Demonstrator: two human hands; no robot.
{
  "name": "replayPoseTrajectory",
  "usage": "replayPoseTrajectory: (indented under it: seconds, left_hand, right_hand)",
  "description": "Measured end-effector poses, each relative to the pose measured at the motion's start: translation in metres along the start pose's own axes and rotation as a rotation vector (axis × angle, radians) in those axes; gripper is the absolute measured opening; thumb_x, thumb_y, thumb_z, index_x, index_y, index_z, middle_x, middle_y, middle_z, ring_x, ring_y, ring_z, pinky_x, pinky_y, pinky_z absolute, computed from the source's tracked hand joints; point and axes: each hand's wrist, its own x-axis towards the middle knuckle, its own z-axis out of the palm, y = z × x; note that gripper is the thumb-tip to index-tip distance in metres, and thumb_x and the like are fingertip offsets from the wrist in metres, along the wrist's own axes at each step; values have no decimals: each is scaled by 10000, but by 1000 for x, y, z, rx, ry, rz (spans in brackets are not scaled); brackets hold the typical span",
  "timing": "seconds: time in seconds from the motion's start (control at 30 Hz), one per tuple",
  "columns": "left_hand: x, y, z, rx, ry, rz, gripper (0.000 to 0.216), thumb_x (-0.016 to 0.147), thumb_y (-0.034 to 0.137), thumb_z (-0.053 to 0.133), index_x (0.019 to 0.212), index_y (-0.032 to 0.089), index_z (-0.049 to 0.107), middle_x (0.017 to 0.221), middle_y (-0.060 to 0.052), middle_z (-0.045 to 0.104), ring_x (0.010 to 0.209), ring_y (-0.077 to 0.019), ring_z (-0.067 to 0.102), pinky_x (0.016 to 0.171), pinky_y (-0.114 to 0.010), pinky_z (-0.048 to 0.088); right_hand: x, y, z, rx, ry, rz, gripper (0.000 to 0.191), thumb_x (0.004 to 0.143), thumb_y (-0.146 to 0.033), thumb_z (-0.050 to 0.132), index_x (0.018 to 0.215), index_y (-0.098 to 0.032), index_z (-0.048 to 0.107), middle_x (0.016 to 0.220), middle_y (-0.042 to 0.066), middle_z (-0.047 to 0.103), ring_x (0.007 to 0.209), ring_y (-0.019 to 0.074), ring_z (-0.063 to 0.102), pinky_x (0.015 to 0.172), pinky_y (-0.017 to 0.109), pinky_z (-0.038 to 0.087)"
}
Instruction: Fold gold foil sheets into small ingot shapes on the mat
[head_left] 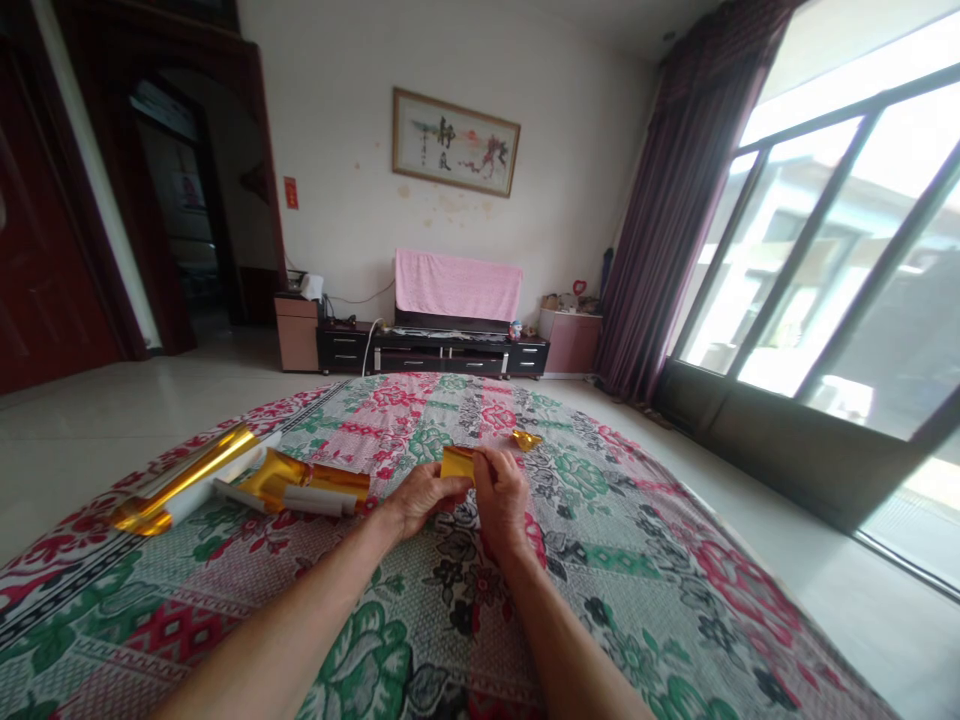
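Observation:
A small piece of gold foil paper (457, 462) is held between my two hands, above the flowered cloth. My left hand (420, 497) pinches its left and lower edge, thumb on the near side. My right hand (501, 493) is closed on its right edge, with the fingertips partly hidden. Just beyond my right hand lies a folded gold foil piece (527, 440). To the left rest a long roll of gold foil paper (196, 478) and a partly unrolled gold foil sheet (281, 482), both showing white backing.
The flowered cloth (600, 560) spreads over the broad surface under my hands. Past its far edge stands a low black TV cabinet (465, 352) with a pink towel (459, 285) draped above. A large window and purple curtain (649, 210) are at right; doorways at left.

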Motion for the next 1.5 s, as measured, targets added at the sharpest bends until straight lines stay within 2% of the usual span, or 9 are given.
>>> replayPoseTrajectory:
  seconds: [0.47, 0.8, 1.1, 1.3, 1.5]
  left_hand:
    - [-2, 2, -1, 40, -48, -6, 279, 573, 336, 719, 685, 103, 614, 557, -2, 571, 445, -79, 499, 423, -193, 335]
    - [-1, -1, 2, 108, 1, 48, 231, 603, 323, 676, 683, 119, 601, 522, 17, 543, 406, -66, 455, 397, -184, 323]
    - [0, -1, 1, 95, 12, 14, 256, 601, 351, 683, 653, 118, 589, 545, 8, 564, 414, -71, 480, 396, -188, 330]
    - [-3, 4, 3, 53, 29, -22, 240, 598, 332, 682, 654, 117, 591, 560, 8, 583, 413, -67, 493, 402, -185, 330]
    - [-4, 3, 3, 16, -9, -26, 227, 626, 321, 650, 662, 100, 609, 586, -19, 614, 430, -77, 519, 410, -185, 340]
  right_hand:
    - [0, -2, 0, 42, -14, 8, 209, 819, -271, 453, 826, -174, 638, 742, 37, 619, 663, 134, 541, 637, 246, 416]
    - [-4, 6, 5, 105, 5, 158, 254, 811, -332, 459, 844, -165, 647, 767, 45, 645, 687, 148, 552, 660, 259, 421]
    - [-1, 5, 2, 40, 22, 108, 230, 810, -303, 456, 814, -164, 639, 750, 43, 623, 679, 145, 535, 662, 261, 406]
    - [0, 9, -1, 53, 51, 129, 241, 814, -307, 447, 830, -156, 635, 765, 45, 608, 690, 141, 538, 660, 251, 410]
    - [-1, 16, 2, 84, 74, 151, 247, 799, -323, 470, 840, -153, 645, 787, 50, 629, 693, 140, 550, 663, 251, 423]
